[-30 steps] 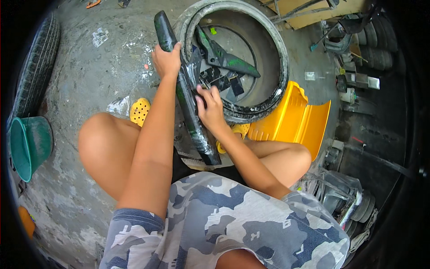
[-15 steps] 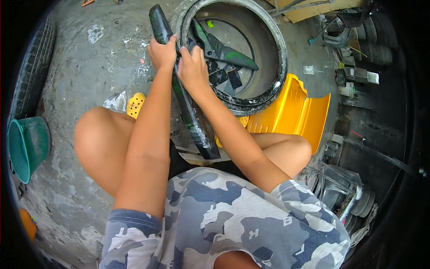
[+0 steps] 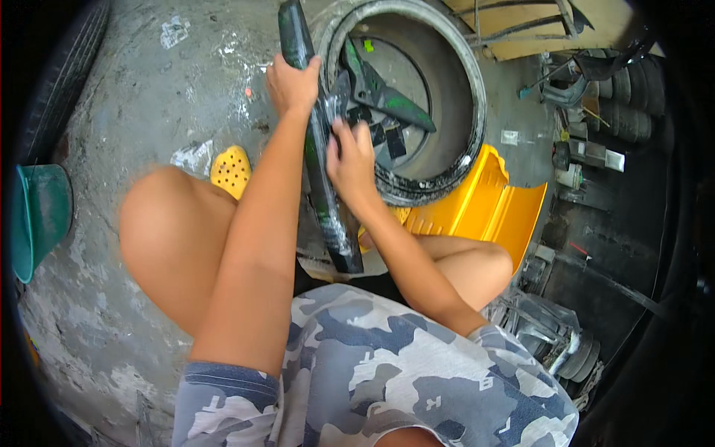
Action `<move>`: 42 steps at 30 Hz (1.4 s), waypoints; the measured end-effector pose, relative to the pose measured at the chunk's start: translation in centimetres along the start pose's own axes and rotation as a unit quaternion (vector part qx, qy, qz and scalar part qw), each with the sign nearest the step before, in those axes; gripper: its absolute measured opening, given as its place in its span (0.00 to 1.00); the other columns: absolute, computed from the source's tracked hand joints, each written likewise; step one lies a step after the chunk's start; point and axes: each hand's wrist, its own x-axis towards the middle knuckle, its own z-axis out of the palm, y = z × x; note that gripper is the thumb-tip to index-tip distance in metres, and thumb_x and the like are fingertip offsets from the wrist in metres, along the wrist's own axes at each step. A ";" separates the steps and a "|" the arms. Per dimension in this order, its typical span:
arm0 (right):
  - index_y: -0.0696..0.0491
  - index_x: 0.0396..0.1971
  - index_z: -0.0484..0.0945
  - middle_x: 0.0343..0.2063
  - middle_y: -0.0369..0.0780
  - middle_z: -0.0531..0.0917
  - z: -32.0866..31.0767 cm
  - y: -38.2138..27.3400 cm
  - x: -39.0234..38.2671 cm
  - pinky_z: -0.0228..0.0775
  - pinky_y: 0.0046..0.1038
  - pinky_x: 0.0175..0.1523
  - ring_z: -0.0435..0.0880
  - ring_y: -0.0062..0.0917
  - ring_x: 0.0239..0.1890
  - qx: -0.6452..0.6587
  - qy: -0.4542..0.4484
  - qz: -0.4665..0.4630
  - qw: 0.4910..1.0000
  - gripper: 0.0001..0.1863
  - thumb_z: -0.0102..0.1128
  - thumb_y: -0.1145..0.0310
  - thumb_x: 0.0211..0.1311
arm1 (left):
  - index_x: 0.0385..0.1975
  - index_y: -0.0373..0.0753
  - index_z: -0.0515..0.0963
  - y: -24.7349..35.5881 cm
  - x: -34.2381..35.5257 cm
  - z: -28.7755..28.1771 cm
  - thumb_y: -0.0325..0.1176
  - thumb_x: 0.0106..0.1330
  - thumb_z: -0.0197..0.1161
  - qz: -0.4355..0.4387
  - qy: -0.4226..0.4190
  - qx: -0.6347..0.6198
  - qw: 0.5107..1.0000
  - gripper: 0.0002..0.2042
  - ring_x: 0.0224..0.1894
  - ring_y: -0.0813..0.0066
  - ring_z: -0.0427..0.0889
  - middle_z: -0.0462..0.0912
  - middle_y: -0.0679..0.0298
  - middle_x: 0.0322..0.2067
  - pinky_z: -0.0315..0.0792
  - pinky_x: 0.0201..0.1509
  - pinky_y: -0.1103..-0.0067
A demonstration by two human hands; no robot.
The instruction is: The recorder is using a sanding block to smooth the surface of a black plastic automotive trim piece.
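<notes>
A long, narrow panel [image 3: 317, 167], black with green patches and pale scuffs, slants from the top of the view down to my lap. My left hand [image 3: 293, 86] is closed around its upper part, thumb on the near face. Beside its right edge, lower down, my right hand [image 3: 351, 160] has its fingers curled in and slightly blurred; what they hold, if anything, is hidden. A tyre [image 3: 424, 195] lies flat just beyond. Inside it rest a pointed black-and-green panel piece [image 3: 398, 106] and several small dark squares [image 3: 395, 141].
A glossy yellow panel [image 3: 477, 197] lies right of the tyre, by my knee. Yellow perforated clogs [image 3: 231, 173] are on my feet. At the left are a green bucket [image 3: 51, 212] and another tyre [image 3: 63, 82]. Assorted parts [image 3: 588, 149] crowd the right side.
My right hand has slid down along the panel, toward me. The panel's upper end and my left hand appear further right in the view, which has also shifted.
</notes>
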 end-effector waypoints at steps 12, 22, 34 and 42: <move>0.60 0.44 0.75 0.31 0.51 0.70 -1.4 -1.2 -2.4 0.68 0.41 0.36 0.73 0.48 0.33 0.049 -0.056 0.082 0.994 0.15 0.58 0.80 0.55 | 0.50 0.31 0.72 1.0 -0.6 -1.1 0.50 0.52 0.68 -0.030 -0.039 0.021 0.999 0.32 0.55 0.47 0.72 0.75 0.46 0.49 0.66 0.60 0.61; 0.59 0.47 0.75 0.32 0.51 0.70 -0.3 -0.9 -1.8 0.68 0.40 0.38 0.73 0.48 0.35 0.034 0.002 0.031 0.999 0.17 0.59 0.79 0.55 | 0.49 0.31 0.73 0.7 -0.4 -1.3 0.50 0.53 0.68 -0.024 -0.041 0.009 0.999 0.31 0.55 0.46 0.73 0.75 0.45 0.49 0.67 0.59 0.61; 0.54 0.41 0.78 0.38 0.49 0.76 -8.0 3.9 8.5 0.70 0.41 0.49 0.77 0.46 0.43 -0.027 0.026 0.105 0.994 0.12 0.61 0.70 0.56 | 0.61 0.34 0.65 1.0 -0.4 -1.1 0.58 0.51 0.67 -0.055 -0.058 0.066 0.995 0.42 0.59 0.46 0.71 0.75 0.45 0.52 0.64 0.62 0.62; 0.52 0.44 0.81 0.25 0.37 0.80 -27.3 14.0 4.5 0.69 0.27 0.36 0.76 0.22 0.29 0.000 0.097 0.238 0.966 0.15 0.65 0.68 0.55 | 0.44 0.32 0.78 1.0 0.8 -2.0 0.60 0.49 0.68 -0.034 -0.078 0.011 0.996 0.35 0.53 0.49 0.78 0.80 0.46 0.47 0.68 0.58 0.65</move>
